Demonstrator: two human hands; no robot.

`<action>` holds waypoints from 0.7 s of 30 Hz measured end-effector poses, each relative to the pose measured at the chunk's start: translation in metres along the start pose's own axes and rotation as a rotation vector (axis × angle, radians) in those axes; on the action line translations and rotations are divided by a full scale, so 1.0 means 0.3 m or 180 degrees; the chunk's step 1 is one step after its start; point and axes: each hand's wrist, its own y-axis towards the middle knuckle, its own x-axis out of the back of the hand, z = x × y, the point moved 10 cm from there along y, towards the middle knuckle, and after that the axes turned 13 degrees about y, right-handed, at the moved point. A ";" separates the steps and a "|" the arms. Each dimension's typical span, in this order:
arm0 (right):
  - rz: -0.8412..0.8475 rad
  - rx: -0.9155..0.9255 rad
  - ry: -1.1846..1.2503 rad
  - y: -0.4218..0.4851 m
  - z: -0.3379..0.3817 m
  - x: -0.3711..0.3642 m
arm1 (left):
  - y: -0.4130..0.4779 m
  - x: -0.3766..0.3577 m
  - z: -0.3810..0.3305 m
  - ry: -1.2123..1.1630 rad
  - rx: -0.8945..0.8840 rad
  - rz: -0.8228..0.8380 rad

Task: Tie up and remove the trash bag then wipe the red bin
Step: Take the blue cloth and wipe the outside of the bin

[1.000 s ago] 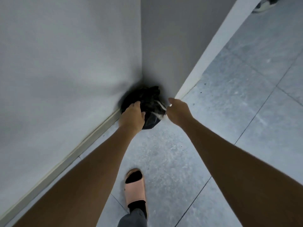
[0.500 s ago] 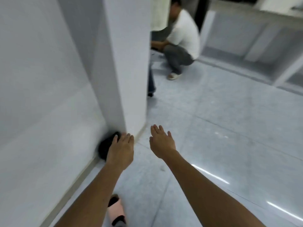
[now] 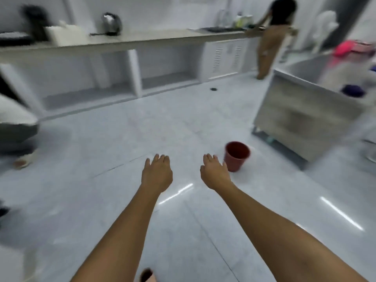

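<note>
fingers straight on left hand [image 3: 157, 174] and right hand [image 3: 215, 174] — both empty

One head-worn camera looks forward and down across the floor [image 3: 101, 151]. The left hand [image 3: 157, 173] and right hand [image 3: 215, 173] sit near, mid-frame. The bin [image 3: 236, 156] lies just past them at 2 o'clock, the worktop [image 3: 142, 40] far off at 11.

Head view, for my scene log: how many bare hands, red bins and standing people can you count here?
Bare hands: 2, the left hand and the right hand
Red bin: 1
Standing person: 1
Total: 4
</note>
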 end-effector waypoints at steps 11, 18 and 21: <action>-0.0768 -0.1584 0.0272 0.091 -0.806 0.513 | 0.553 0.267 -0.879 0.0447 -0.1824 -0.0480; -0.1143 -0.1826 0.0329 0.307 -1.020 0.818 | 0.975 0.494 -1.158 0.0359 -0.2408 -0.0655; -0.1194 -0.1882 0.0274 0.391 -1.128 0.920 | 1.121 0.541 -1.295 0.0429 -0.2575 -0.0677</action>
